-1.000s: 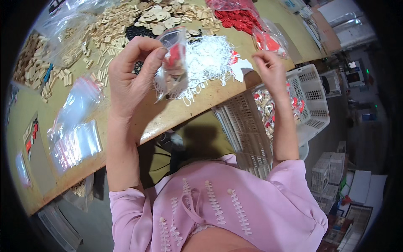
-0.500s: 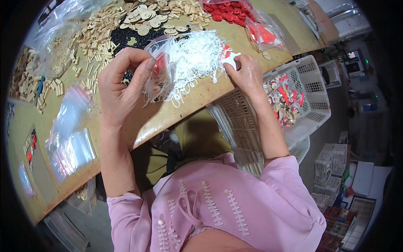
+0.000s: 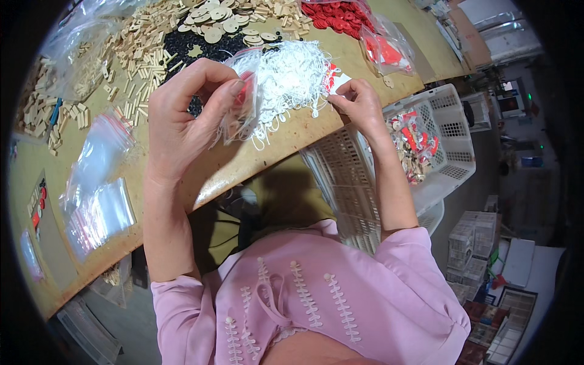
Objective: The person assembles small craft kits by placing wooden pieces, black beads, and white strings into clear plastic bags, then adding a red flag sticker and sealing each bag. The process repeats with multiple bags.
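Note:
My left hand (image 3: 185, 118) pinches the top of a small clear plastic bag (image 3: 242, 125), which hangs over the table edge side of a white string heap. Something red and some wooden-coloured pieces show through the bag. My right hand (image 3: 363, 109) is at the right end of the heap of white strings (image 3: 292, 76), thumb and forefinger curled together. Beside those fingertips lie red-and-white pieces (image 3: 331, 74), partly hidden by the hand. Whatever the right fingertips grip is too small to make out.
Behind the strings lie black beads (image 3: 176, 52), wooden discs (image 3: 213, 33), wooden sticks (image 3: 131, 100) and red discs (image 3: 340, 18). Empty clear bags (image 3: 103, 207) are stacked at left. A white plastic basket (image 3: 456, 146) with filled bags stands right, below the table edge.
The white piece between my right thumb and fingers now shows beyond the fingertips, and the thumb has dropped lower. My left hand has shifted slightly right with the bag.

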The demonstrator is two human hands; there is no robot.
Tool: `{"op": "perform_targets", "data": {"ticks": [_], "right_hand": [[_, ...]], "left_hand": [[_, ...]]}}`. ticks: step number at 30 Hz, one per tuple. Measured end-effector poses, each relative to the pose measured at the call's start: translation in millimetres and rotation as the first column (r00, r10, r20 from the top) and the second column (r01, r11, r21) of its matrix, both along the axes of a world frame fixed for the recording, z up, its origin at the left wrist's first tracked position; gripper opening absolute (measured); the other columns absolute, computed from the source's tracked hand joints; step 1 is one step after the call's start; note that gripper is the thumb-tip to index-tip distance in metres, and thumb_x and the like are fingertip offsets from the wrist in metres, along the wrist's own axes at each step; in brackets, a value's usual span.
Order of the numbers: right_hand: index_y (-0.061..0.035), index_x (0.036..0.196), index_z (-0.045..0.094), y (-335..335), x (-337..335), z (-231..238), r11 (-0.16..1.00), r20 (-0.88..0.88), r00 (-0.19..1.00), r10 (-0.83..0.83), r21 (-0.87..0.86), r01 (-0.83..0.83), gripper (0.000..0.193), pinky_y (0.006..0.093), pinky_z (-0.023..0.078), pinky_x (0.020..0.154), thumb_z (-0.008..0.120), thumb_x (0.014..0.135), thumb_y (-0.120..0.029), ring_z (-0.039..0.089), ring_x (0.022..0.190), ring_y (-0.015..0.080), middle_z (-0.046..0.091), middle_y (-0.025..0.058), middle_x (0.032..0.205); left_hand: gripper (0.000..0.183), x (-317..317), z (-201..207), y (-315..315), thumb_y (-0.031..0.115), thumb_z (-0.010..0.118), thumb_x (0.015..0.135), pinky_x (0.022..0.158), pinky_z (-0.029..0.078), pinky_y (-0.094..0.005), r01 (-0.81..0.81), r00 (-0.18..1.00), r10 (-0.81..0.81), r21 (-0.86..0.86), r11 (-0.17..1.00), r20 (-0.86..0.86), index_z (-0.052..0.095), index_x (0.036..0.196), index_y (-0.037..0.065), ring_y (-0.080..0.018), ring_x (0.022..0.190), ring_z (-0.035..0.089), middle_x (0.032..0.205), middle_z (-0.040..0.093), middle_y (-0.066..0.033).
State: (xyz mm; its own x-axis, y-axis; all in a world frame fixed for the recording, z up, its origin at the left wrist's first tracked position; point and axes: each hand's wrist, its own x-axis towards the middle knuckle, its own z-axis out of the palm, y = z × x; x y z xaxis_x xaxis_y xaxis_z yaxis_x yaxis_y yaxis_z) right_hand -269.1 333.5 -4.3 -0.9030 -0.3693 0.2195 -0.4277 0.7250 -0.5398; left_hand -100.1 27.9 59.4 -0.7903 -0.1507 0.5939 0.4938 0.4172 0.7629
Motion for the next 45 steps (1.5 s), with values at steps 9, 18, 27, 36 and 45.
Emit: {"op": "perform_targets", "data": {"ticks": [9,18,27,36,45], "right_hand": [[0.0027,0.085,0.072,16,-5,-2,0.968,0.260,0.964,0.051,-0.250,0.016,0.017,0.0322,0.052,0.054,0.080,0.084,-0.013,0.060,0.065,0.0138,0.063,0.0061,0.090],[-0.0056,0.103,0.074,26,-2,36,0.999,-0.286,0.957,-0.051,-0.016,0.048,0.014,0.0359,0.055,0.074,0.063,0.095,-0.011,0.071,0.079,0.0191,0.074,0.0108,0.088],[-0.0003,0.112,0.074,-50,47,166,0.720,-0.235,0.875,0.424,-0.499,-0.483,0.017,0.0220,0.053,0.070,0.064,0.098,0.000,0.066,0.080,0.0072,0.074,0.0025,0.093],[-0.0023,0.109,0.075,-84,45,154,0.729,0.027,0.787,0.617,-0.397,-0.558,0.015,0.0194,0.048,0.058,0.067,0.096,-0.005,0.060,0.066,0.0027,0.072,-0.0001,0.087],[-0.0029,0.109,0.073,-92,30,159,0.764,0.201,0.750,0.630,-0.332,-0.553,0.012,0.0181,0.045,0.053,0.067,0.098,-0.006,0.056,0.064,0.0008,0.070,-0.0015,0.088]], "left_hand": [[0.009,-2,-3,0,0.008,0.071,0.095,0.062,0.048,-0.0228,-0.010,1.000,0.010,-0.024,1.000,-0.002,0.069,0.092,-0.001,-0.0066,0.066,0.061,0.076,0.067,-0.0023],[0.008,-3,-5,-2,0.005,0.074,0.090,0.066,0.051,-0.0246,0.076,0.996,-0.076,0.009,0.997,0.036,0.071,0.094,-0.001,-0.0092,0.072,0.064,0.083,0.068,-0.0039],[0.005,-6,-4,-7,0.008,0.073,0.089,0.073,0.052,-0.0305,0.170,0.981,-0.185,-0.181,0.969,-0.066,0.072,0.092,0.004,-0.0189,0.083,0.065,0.086,0.067,-0.0057],[0.006,-9,-8,-9,0.010,0.070,0.092,0.070,0.053,-0.0308,0.191,0.968,-0.216,-0.184,0.964,-0.124,0.069,0.093,0.004,-0.0191,0.078,0.065,0.087,0.065,-0.0059],[0.006,-12,-11,-10,0.008,0.071,0.091,0.072,0.053,-0.0306,0.198,0.967,-0.222,-0.179,0.964,-0.125,0.068,0.093,0.003,-0.0191,0.079,0.065,0.086,0.066,-0.0056]]}}
